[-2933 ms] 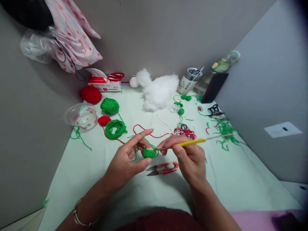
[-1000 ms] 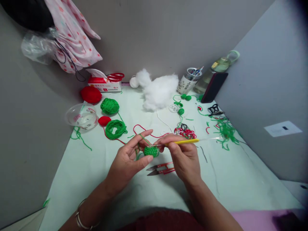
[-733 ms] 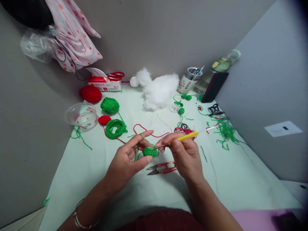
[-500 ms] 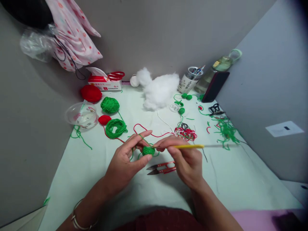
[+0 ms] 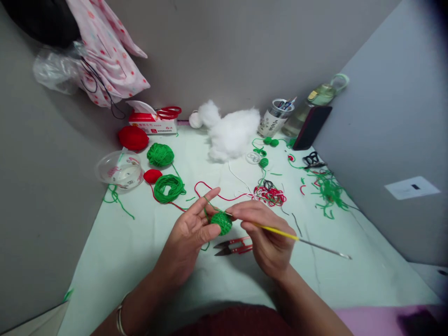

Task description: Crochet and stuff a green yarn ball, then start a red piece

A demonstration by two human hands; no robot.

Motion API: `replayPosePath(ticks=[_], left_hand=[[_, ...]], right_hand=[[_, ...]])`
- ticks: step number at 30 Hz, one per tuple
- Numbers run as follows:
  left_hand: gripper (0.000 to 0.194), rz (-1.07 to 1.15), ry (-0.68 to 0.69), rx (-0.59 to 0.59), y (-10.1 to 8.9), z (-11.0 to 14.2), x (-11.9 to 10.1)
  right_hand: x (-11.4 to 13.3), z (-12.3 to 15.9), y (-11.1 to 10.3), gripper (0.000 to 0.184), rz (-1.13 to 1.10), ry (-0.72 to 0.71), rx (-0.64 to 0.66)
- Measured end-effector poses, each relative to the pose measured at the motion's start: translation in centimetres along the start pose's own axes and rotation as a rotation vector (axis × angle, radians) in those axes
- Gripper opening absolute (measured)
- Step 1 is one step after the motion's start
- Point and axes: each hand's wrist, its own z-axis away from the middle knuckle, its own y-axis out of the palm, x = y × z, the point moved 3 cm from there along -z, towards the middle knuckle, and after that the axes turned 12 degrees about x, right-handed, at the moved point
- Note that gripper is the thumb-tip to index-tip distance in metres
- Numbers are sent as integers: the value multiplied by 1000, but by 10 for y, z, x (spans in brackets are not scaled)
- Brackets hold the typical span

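My left hand (image 5: 189,233) pinches a small round green crochet piece (image 5: 221,223) between thumb and fingers. Green yarn runs over its raised index finger. In my right hand (image 5: 269,233) is a crochet hook (image 5: 280,232) with a yellow grip, held like a pen. One metal end of the hook meets the top edge of the green piece; the other end points out to the right. Beneath the hands, red-handled thread snips (image 5: 233,246) lie on the table, partly covered by my right hand. A coil of green yarn (image 5: 169,188) lies beyond my left hand.
White stuffing (image 5: 233,133) sits at the back. Left are a green yarn ball (image 5: 160,154), red yarn (image 5: 133,138), a clear bowl (image 5: 121,172) and a tissue box (image 5: 154,123). Right stand a pen holder (image 5: 276,116), bottle (image 5: 317,100) and phone (image 5: 311,128), near green yarn scraps (image 5: 329,189).
The green piece has turned, showing more of its rounded face. The hook has swung so its far end points lower right. Both hands keep their hold.
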Motion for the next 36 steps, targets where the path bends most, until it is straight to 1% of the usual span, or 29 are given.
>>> replayPosePath(ticks=[4, 9, 13, 15, 17, 20, 22, 24, 27, 30, 32, 33, 36], left_hand=[[62, -103, 45, -15, -6, -1, -7], [51, -203, 32, 27, -8, 0, -11], [50, -260, 41, 77, -10, 2, -9], [50, -262, 43, 80, -11, 2, -6], [52, -239, 27, 74, -12, 2, -3], [52, -199, 8, 74, -11, 1, 1], [51, -188, 7, 81, -9, 1, 1], [49, -191, 15, 70, -8, 0, -1], [46, -223, 32, 16, -9, 1, -4], [43, -274, 34, -22, -12, 3, -6], [38, -288, 30, -31, -14, 4, -6], [34, -286, 29, -30, -14, 4, -5], [27, -266, 32, -20, -14, 3, -5]], right_hand=[[-4, 1, -5, 22, -81, 94, -48], [-15, -1, -12, 16, -371, 264, -132], [-18, -5, -10, 16, -504, 310, -119], [-18, -4, -6, 15, -494, 316, -112], [-16, 0, -3, 15, -423, 304, -125], [-12, 3, 2, 15, -270, 240, -140], [-10, 4, 4, 15, -218, 209, -144], [-12, 5, 4, 16, -253, 217, -148], [-15, 5, 2, 17, -351, 263, -181], [-16, 4, -4, 16, -347, 292, -259], [-15, 2, -8, 17, -337, 300, -281], [-15, 2, -9, 17, -341, 301, -269], [-13, 1, -7, 18, -368, 300, -179]])
